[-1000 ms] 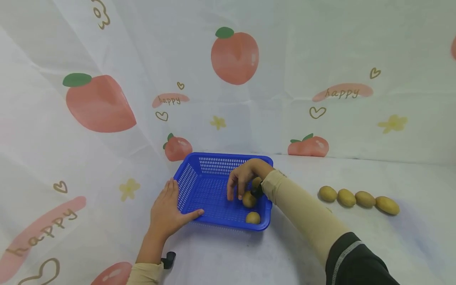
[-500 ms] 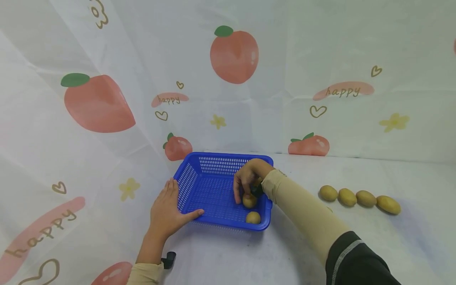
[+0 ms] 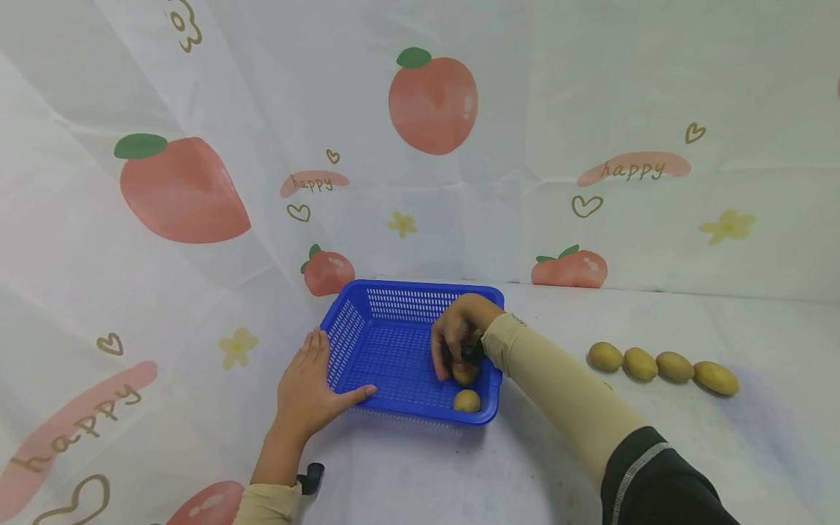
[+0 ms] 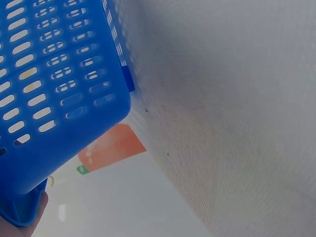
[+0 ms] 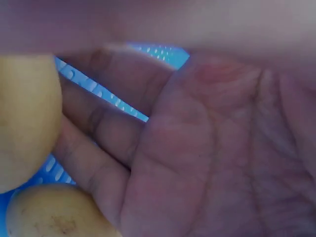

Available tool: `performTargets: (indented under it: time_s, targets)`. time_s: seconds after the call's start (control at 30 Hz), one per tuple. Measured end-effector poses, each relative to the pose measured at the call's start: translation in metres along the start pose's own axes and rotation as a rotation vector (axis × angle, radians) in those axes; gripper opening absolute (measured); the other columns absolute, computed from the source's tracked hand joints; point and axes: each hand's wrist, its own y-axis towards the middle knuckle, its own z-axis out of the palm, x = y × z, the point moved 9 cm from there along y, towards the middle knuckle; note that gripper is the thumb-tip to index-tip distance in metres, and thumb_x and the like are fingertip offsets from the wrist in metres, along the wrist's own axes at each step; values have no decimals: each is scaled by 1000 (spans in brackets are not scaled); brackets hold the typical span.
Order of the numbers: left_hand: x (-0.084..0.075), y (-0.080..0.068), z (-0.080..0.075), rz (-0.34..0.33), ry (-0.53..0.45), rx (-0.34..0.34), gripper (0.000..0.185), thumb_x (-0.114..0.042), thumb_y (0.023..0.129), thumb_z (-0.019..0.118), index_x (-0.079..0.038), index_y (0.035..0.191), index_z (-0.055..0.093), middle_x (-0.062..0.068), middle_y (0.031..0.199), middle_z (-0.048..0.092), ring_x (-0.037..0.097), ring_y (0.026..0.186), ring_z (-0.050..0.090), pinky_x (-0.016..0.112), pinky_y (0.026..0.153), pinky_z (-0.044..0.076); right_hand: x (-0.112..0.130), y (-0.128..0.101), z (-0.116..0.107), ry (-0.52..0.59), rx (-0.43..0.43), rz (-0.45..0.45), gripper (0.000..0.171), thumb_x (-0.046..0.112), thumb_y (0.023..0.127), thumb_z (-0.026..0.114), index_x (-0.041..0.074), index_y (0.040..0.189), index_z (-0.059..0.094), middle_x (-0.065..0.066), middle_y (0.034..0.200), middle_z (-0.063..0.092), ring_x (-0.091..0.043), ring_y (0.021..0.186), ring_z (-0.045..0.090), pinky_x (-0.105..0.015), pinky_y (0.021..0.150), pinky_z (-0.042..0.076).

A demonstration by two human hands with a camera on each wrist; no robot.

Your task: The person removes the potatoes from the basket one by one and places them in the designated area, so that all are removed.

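Right hand [image 3: 459, 328] is down inside the blue basket [image 3: 367, 357], at its right end; fingers curl over a yellow-brown potato [image 3: 464, 375] and hold it against the basket floor; right wrist view confirms: palm [image 5: 207, 148] fills the frame, fingers bent, that potato [image 5: 24, 118] against the fingertips at left; a second potato [image 5: 54, 212] sits just below it in that view, blue mesh visible behind.

Second potato [image 3: 467, 400] lies free in the basket's near-right corner, just beside the held one; whether the two touch, cannot tell from the head view.

Left hand [image 3: 308, 390] lies flat on the table beside the basket's left wall; fingers straight, thumb stretched along the near-left corner of the rim, touching it; nothing gripped. Left wrist view shows only the basket's slotted wall [image 4: 54, 89] close up, a fingertip [image 4: 37, 212] at the bottom-left corner under the rim, and white cloth.

Four more potatoes [image 3: 659, 365] lie in a row on the table right of the basket, well apart from it; neighbours in the row touch or nearly touch.

Table and backdrop are covered in a white cloth [image 3: 420, 182] printed with peaches, hearts and "happy"; a small black object [image 3: 312, 474] sits by the left wrist; beige sleeves on both forearms, dark cuff on the right upper arm.
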Motion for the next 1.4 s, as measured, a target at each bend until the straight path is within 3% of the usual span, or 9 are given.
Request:
performTargets:
  time_s: [0.13,0.43,0.67,0.9,1.1,1.23,1.4]
  targets:
    - [-1,1,-1,2,1,-1,142,-88,75,69,9,165,20,28,174,21,45,163,22,61,130,28,-2,-1,-1,-12,-18,44,41,-20,87,60,-1,118,80,-5,110,78,-12,96,66,-23,80,61]
    - [-3,2,-4,1,2,-3,142,-89,75,69,9,165,20,28,174,22,45,163,22,61,130,27,-7,0,-5,9,-35,61,33,-15,88,71,2,114,82,-1,107,76,-11,93,66,-20,74,60]
    - [-3,1,-2,6,2,-4,141,-88,75,69,10,165,20,28,173,22,46,162,23,61,130,28,-7,2,-3,26,-14,33,30,-12,91,72,-1,119,79,-1,105,77,-12,94,65,-23,80,61]
    - [-3,0,-2,6,-3,-10,141,-88,75,69,10,165,21,28,173,22,45,163,23,61,130,28,-2,4,-14,-47,-96,-78,26,-4,89,79,3,114,82,4,102,78,-9,94,65,-23,83,57]
    - [0,-1,-1,-14,8,8,143,-90,75,67,9,165,19,27,174,21,44,163,22,60,131,27,8,-1,-27,1,-221,-210,22,-2,88,82,2,109,83,2,111,80,-8,99,68,-23,88,59]
    - [0,-1,0,-19,2,15,143,-91,75,66,9,165,18,27,174,20,44,163,21,60,131,27,18,-11,-34,-6,-317,-294,21,3,88,85,4,109,83,1,113,81,-11,108,70,-27,93,61]
    - [-1,-1,-1,-17,-8,20,142,-91,76,65,9,165,17,28,174,19,45,163,20,61,131,26,31,-37,-42,4,-432,-392,19,6,89,85,5,108,84,-5,110,82,-18,107,74,-33,95,63]
